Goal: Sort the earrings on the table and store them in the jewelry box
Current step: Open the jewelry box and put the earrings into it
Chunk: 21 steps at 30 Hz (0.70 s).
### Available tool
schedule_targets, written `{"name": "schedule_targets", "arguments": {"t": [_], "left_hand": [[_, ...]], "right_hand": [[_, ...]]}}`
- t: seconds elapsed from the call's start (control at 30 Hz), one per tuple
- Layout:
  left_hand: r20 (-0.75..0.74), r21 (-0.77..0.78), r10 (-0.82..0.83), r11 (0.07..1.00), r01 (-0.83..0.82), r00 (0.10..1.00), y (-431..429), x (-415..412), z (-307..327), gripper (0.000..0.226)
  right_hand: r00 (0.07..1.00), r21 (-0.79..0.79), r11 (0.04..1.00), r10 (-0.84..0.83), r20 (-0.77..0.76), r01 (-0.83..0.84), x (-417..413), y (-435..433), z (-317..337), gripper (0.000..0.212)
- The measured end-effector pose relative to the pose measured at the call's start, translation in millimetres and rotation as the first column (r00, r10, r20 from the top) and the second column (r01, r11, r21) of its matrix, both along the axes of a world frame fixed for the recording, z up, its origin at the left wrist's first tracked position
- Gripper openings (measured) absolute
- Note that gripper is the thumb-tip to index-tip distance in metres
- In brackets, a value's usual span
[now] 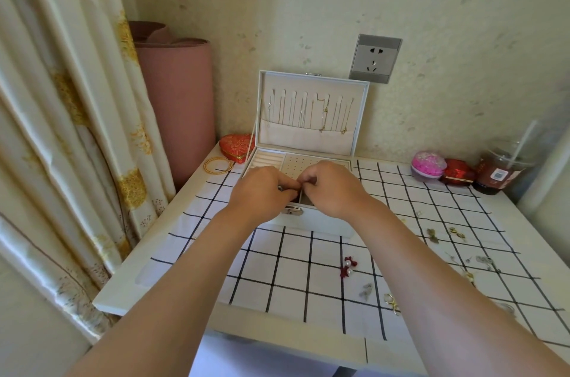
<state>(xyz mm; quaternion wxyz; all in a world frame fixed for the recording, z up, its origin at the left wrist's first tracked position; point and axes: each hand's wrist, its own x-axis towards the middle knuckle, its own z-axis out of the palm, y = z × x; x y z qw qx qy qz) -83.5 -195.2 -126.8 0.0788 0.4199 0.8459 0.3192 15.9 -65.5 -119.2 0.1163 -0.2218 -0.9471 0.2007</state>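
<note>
Both hands meet over the front of the open jewelry box (311, 219), the left hand (262, 188) and the right hand (334, 188) pinched fingertip to fingertip around something too small to make out (probably an earring or its backing, by my guess). A glint shows at the left fingers, no more than that.

The job looks barely under way. The perforated stud pad (297, 165) inside the box seems bare where I can see it, though the hands hide much of the tray. Chains hang in the lid (308, 111). Plenty is left on the counter: a pair of red-bow pearl earrings (348, 266) near the front middle, a silver piece (366, 291) and gold ones (390, 301) closer to the front edge, and several more scattered toward the right edge (456, 233).

The counter is white under a black-grid cloth (277, 268), pushed into a corner. At its back left corner sit a red heart-shaped box (236, 145) and gold bangles (218, 165); at the back right, a pink pot (428, 166), a red box (458, 176) and a lidded drink cup (499, 171). A wall socket (374, 58), a rolled pink mat (179, 99) and a cream curtain (61, 130) frame it.
</note>
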Motion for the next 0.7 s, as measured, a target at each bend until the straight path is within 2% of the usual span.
{"name": "schedule_targets", "arguments": {"t": [0.13, 0.27, 0.4, 0.53, 0.6, 0.7], "left_hand": [[-0.027, 0.035, 0.073, 0.997, -0.072, 0.997, 5, 5, -5, 0.012], [-0.246, 0.018, 0.117, 0.993, -0.117, 0.962, 3, 4, -3, 0.012], [-0.219, 0.069, 0.158, 0.987, -0.147, 0.963, 2, 0, -5, 0.016], [-0.131, 0.119, 0.121, 0.987, -0.105, 0.984, 2, -2, -10, 0.003], [-0.091, 0.163, 0.089, 0.984, -0.073, 0.992, -1, -4, -9, 0.011], [-0.176, 0.094, -0.016, 0.995, 0.033, 0.984, -9, -8, -8, 0.019]], "right_hand": [[1.0, -0.01, 1.0, -0.009, 0.01, 0.009, 1, -2, 2, 0.028], [1.0, 0.003, 1.0, -0.009, 0.016, 0.009, 3, -2, 2, 0.028], [1.0, 0.008, 1.0, 0.012, 0.009, -0.012, 4, -3, 2, 0.031], [0.998, 0.098, 0.994, 0.042, 0.042, -0.046, 5, -5, 0, 0.033], [0.999, 0.14, 0.99, 0.021, 0.044, -0.027, 5, -5, -1, 0.033], [1.0, 0.16, 0.987, 0.005, 0.031, -0.01, 6, -5, 0, 0.035]]}}
